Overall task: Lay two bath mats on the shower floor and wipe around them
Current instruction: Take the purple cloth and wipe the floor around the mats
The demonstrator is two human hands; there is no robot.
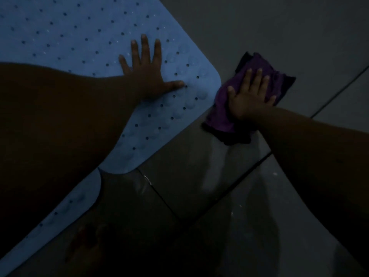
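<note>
Dim light down here, but I can see both my hands flat on the job. My left hand (pixel 146 76) is planted palm-down on the blue mat (pixel 65 37), fingers (pixel 145 47) spread wide and pointing far, thumb stretched out to the right toward the mat's rounded corner. The mat is dotted with small holes and raised bumps, and it runs off to the far left from under my palm; my forearm crosses its near edge.

My right hand (pixel 250 96) is pressing on the purple cloth (pixel 223 114), which sits on the floor (pixel 279 27) just to the right of that same corner, touching or very nearly touching the mat's edge. These fingers lie flat and only slightly apart, tips pointing far, not pinching anything, simply bearing down. The cloth is bunched and sticks out beyond my fingertips on the far side and past my wrist on the near left.

A second mat (pixel 65 204), same blue, shows near and left, its rounded corner just beside the first mat's near corner; I cannot tell whether they touch. The grey tiles near me look wet and shiny, with dark grout lines running diagonally.
</note>
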